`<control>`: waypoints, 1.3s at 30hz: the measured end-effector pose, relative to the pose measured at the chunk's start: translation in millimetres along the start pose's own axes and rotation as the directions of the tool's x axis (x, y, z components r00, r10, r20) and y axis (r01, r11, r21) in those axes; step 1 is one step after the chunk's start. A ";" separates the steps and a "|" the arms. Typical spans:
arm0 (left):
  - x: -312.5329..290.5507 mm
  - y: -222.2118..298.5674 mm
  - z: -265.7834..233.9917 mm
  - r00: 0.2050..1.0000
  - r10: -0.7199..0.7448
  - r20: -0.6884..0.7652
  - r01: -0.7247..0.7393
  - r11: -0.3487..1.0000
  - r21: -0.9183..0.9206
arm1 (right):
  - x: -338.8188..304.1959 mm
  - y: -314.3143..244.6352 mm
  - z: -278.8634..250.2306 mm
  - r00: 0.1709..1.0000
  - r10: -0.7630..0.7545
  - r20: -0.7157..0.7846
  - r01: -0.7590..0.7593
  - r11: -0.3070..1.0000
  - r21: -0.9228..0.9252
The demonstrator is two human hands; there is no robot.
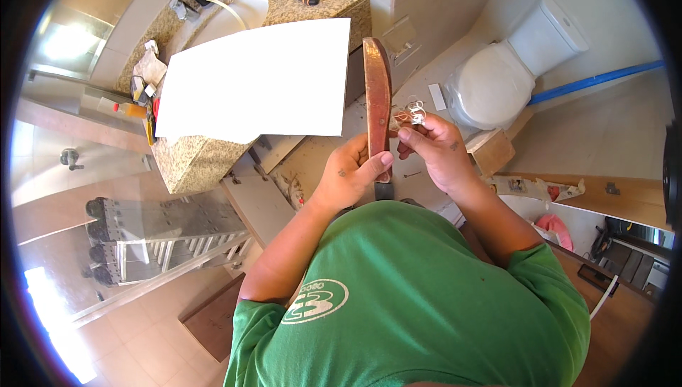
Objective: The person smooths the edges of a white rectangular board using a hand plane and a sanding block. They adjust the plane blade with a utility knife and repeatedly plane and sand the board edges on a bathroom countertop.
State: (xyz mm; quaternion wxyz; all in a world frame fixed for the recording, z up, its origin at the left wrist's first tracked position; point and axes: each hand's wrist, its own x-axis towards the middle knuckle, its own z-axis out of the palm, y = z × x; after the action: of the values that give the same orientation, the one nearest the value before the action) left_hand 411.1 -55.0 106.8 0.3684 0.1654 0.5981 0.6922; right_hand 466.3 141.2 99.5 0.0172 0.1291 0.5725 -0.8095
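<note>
Green shirt [426, 287], mine, nearest the eye, just below my fingers. Stone counter [199, 163] ahead and left of them, bearing the white panel [263, 81], which looks to jut past the counter's edge; a knock from my left forearm might tip it. Left hand [348, 177]: fingers and thumb clamped on the lower part of the red-brown wooden piece [378, 88]. Held so low, its long upper end could swing into the panel if my grip slackens. Right hand [444, 152]: thumb and fingers close together, apparently pinching thin tangled strands [414, 111]; a loose pinch would shed them. Count: one counter, one toilet [490, 85] beyond my right fingers, one panel, one shirt, two hands, one wooden piece, one bunch of strands, too tangled to number singly.
</note>
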 end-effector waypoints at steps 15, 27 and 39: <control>-5.9 -26.7 -14.8 0.995 -0.071 -0.067 0.069 0.997 -0.034 | 16.8 -5.1 -12.3 0.995 -0.095 0.025 0.085 0.959 0.271; -21.5 -30.9 -34.9 1.000 -0.006 0.022 0.010 0.988 -0.151 | 82.4 24.1 -99.6 0.786 -0.576 -0.225 0.116 0.496 -0.861; -5.5 -44.0 -21.9 1.000 -0.002 0.028 0.008 0.979 -0.203 | 31.1 27.4 15.3 0.971 0.056 0.231 -0.027 0.991 -0.128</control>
State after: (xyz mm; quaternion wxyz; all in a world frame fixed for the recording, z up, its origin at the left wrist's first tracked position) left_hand 413.9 -73.7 61.1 0.3935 0.1351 0.5197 0.7462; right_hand 438.2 121.3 71.8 0.1094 0.0437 0.6127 -0.7815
